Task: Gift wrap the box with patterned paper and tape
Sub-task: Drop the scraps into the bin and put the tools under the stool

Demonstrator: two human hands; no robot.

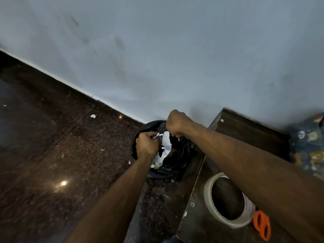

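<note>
Both hands reach out over a black-lined bin (175, 155) that stands on the floor against the wall. Curled into a fist, the left hand (148, 143) pinches a scrap of white paper (157, 135) above the bin's mouth. Fingers of the right hand (177, 122) are closed around the edge of the black bin liner (162, 128) at the far rim, pulling it up. White scraps and some yellowish bits lie inside the bin.

To the right stands a dark wooden table (245, 130), its corner close beside the bin. On it, partly hidden under the right forearm, rests a large roll of clear tape (210, 195) lying flat, its hollow core facing up. Just beside the roll, at its near-right edge, lie orange-handled scissors (262, 225). At the far right edge of the table sits the patterned paper (308, 146): dark blue with small pale and yellow printed figures, blurred, so whether it covers the box cannot be told.

Small white scraps dot the dark speckled floor (52, 137).
</note>
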